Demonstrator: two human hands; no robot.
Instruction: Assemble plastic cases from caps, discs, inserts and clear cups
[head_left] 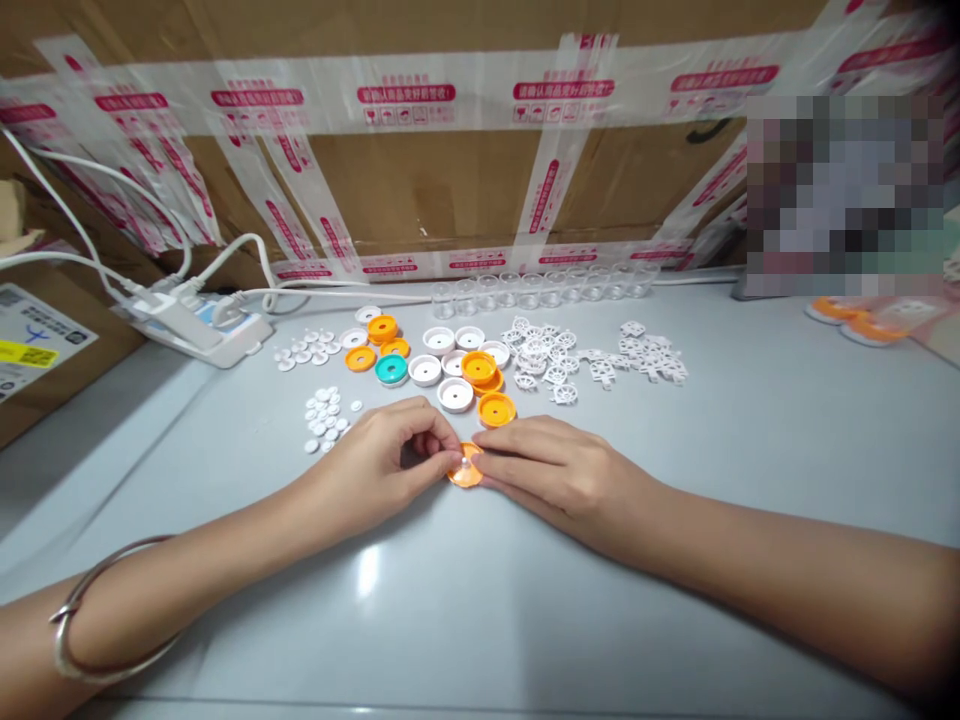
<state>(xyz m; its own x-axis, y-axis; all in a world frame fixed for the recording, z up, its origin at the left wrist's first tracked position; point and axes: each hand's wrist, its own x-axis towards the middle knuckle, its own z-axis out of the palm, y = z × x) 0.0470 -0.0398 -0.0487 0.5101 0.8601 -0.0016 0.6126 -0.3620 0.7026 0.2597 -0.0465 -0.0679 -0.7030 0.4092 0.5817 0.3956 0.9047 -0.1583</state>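
Observation:
An orange round plastic disc with a small white peg standing at its centre lies on the table in front of me. My left hand is closed at the disc's left side, thumb and forefinger pinched by the peg. From the right, my right hand holds the disc's edge with its fingertips, the fingers fairly straight and together. Just beyond are an orange cup-shaped disc, white ones and a teal one. Small white round caps lie left of my left hand.
White spoked pieces lie in a heap at the right, more beyond. Clear cups line the back below a taped cardboard box. White stemmed discs sit near a power strip with cables. Orange-and-white items lie far right.

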